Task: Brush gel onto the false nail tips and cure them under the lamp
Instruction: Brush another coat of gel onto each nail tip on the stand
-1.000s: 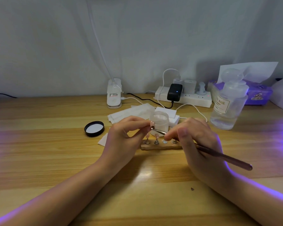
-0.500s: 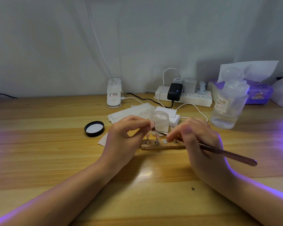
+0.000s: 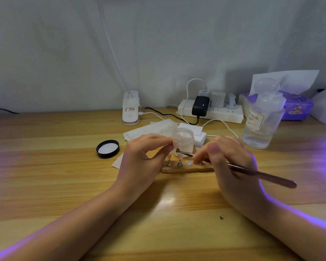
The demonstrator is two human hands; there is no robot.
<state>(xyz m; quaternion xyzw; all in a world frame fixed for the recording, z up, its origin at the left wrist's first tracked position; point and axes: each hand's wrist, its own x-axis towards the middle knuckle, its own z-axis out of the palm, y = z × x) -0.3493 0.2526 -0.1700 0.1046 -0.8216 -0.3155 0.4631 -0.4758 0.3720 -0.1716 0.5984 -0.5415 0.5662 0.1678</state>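
Left hand (image 3: 139, 159) pinches a nail tip (image 3: 175, 143), right hand (image 3: 231, 162) grips the gel brush (image 3: 252, 173): stroke lightly, keep tip steady.

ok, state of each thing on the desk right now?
left hand: pinches a nail tip
right hand: grips brush
gel jar: open
black lid: off, lying inside up
wooden stand: flat, two tips mounted
pump bottle: upright, closed
black adapter: plugged in, light on

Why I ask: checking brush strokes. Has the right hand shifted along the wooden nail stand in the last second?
No: right hand stays over the wooden nail stand's right end.
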